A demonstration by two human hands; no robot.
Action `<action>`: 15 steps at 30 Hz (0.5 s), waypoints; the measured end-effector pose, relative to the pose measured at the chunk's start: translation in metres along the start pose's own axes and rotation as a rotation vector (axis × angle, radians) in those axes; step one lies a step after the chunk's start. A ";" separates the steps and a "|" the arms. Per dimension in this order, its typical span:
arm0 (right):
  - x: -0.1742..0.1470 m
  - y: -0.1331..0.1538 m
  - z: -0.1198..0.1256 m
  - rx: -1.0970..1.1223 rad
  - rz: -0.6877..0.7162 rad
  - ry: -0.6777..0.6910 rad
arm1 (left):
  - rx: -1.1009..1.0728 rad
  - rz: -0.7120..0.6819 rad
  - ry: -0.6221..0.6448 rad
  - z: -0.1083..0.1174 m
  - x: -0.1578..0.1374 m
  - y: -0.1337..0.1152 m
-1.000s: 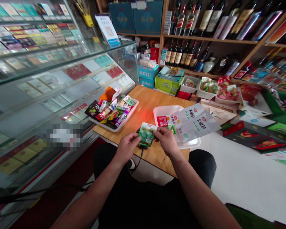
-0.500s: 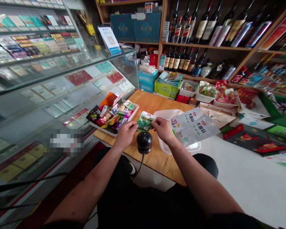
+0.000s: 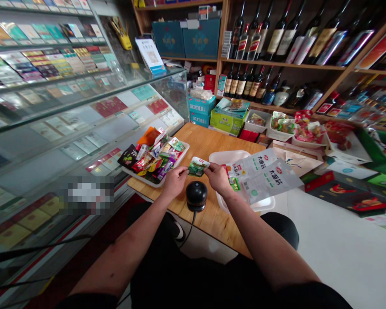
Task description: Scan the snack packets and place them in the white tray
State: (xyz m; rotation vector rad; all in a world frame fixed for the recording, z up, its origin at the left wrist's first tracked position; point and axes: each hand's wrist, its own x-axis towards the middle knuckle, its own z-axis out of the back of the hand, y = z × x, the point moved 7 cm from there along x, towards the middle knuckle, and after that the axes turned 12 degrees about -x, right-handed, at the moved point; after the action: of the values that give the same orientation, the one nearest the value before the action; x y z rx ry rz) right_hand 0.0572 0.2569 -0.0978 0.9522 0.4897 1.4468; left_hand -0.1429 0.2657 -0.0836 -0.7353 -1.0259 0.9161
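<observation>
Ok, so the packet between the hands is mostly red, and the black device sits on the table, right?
Not quite: the head view shows the packet between the left hand and right hand is mostly green; the black device sits on the table.

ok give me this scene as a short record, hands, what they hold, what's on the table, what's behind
left hand: pinching one side of a green packet
right hand: pinching its other side
near the hands: black round device with a cable, on the wooden table
left tray: mixed snack packets
right tray: printed bags lying across it
behind: shelves of bottles
</observation>
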 end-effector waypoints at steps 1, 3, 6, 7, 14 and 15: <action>0.001 -0.003 -0.002 -0.006 -0.008 0.004 | 0.006 -0.006 0.002 -0.001 0.000 0.002; 0.001 -0.008 -0.006 -0.016 -0.030 0.018 | 0.027 -0.003 0.000 -0.003 0.001 0.006; 0.002 -0.012 -0.010 -0.040 -0.047 0.035 | 0.063 0.016 -0.003 -0.004 0.003 0.012; 0.002 -0.013 -0.011 -0.053 -0.047 0.038 | 0.075 0.020 -0.003 -0.005 0.004 0.014; 0.003 -0.023 -0.018 -0.100 -0.046 0.053 | 0.106 0.027 0.010 -0.011 0.005 0.029; 0.003 -0.025 -0.019 -0.102 -0.050 0.057 | 0.104 0.034 0.013 -0.012 0.005 0.031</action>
State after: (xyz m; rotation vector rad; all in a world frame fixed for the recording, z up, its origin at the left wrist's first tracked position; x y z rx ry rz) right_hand 0.0574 0.2680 -0.1270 0.8143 0.4730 1.4432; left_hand -0.1397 0.2828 -0.1122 -0.6721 -0.9495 0.9859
